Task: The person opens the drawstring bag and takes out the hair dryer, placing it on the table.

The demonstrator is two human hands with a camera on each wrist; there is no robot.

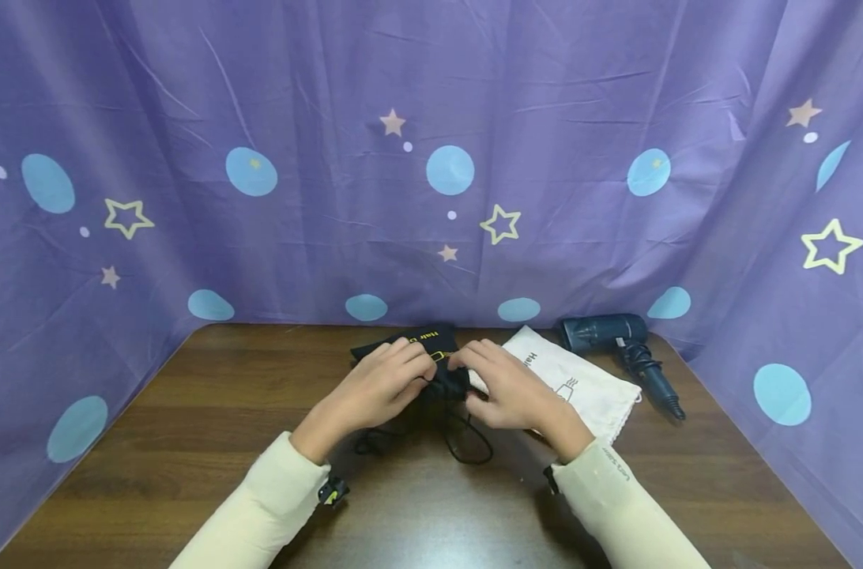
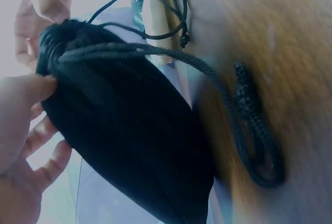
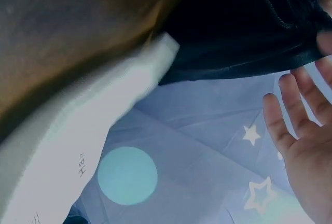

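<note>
A black drawstring bag (image 1: 447,386) with yellow lettering, beginning "Hair", lies between the hands near the back of the table. My left hand (image 1: 387,381) pinches its gathered mouth, thumb on the near side, as the left wrist view shows. Opposite it, my right hand (image 1: 511,386) grips the other side of the mouth, with thumb and fingers at the cloth; its outer fingers spread beneath the bag (image 3: 244,32) in the right wrist view. Black cords (image 2: 207,71) loop out of the gathered mouth, and one knotted end hangs toward the tabletop.
Right of the hands lies a white drawstring bag (image 1: 602,391) with a dryer drawing, partly behind my right hand. Beyond it, a dark hair dryer (image 1: 604,332) rests at the back right, cord wrapped on its handle. A purple patterned curtain (image 1: 332,197) encloses the wooden table (image 1: 190,450).
</note>
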